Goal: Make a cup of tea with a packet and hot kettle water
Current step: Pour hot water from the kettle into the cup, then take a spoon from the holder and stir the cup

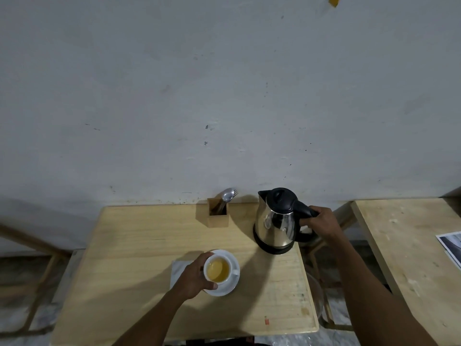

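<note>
A white cup (218, 269) holding pale yellow-brown tea stands on a white saucer (233, 283) at the front middle of the wooden table (129, 245). My left hand (195, 278) wraps around the cup's left side. A steel kettle (275, 221) with a black lid sits upright on its black base at the table's back right. My right hand (318, 221) is closed on the kettle's black handle. No tea packet is clearly visible.
A small wooden holder (218, 216) with a spoon and fork stands by the wall, left of the kettle. A grey napkin (178, 269) lies under my left hand. A second wooden table (404, 240) with a printed sheet stands at right.
</note>
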